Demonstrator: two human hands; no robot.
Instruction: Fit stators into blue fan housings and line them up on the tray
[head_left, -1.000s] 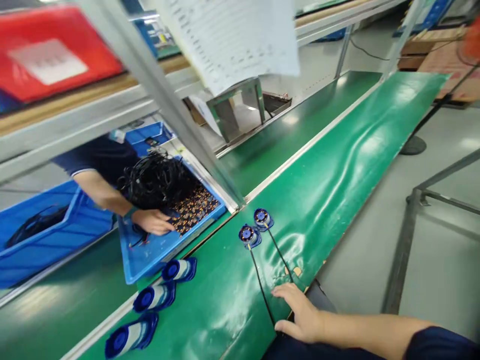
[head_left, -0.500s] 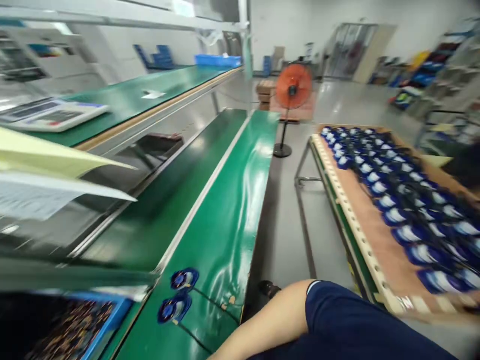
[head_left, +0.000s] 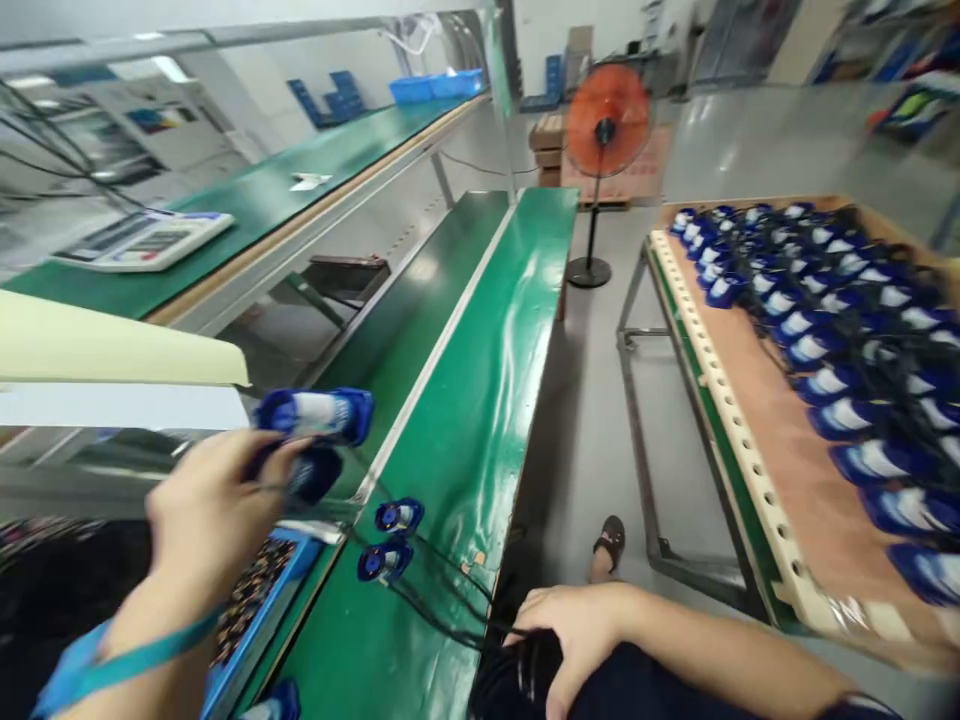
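My left hand (head_left: pixel 217 495), with a teal band at the wrist, grips a blue cylindrical device with a white label (head_left: pixel 330 413). A darker blue part (head_left: pixel 315 474) hangs just below it, also at my fingers; whether it is a second device I cannot tell. Low in the middle, the fingers of my right hand (head_left: pixel 581 625) are wrapped round a bundle of black cables (head_left: pixel 501 680). On the green bench (head_left: pixel 487 370), two similar blue devices (head_left: pixel 399 515) lie side by side, their cables running toward my right hand. Another blue device (head_left: pixel 274 703) shows partly at the bottom edge.
A blue bin (head_left: pixel 259 610) of small copper-coloured parts sits beneath my left arm. Yellow and white sheets (head_left: pixel 120 345) jut in from the left. To the right, a rack table (head_left: pixel 739 440) carries rows of blue devices. An orange fan (head_left: pixel 606 120) stands beyond the bench.
My left hand has come into view holding the blue device. My right hand now shows at the lower middle, round the cables. The view has shifted, and the two devices on the bench sit farther right.
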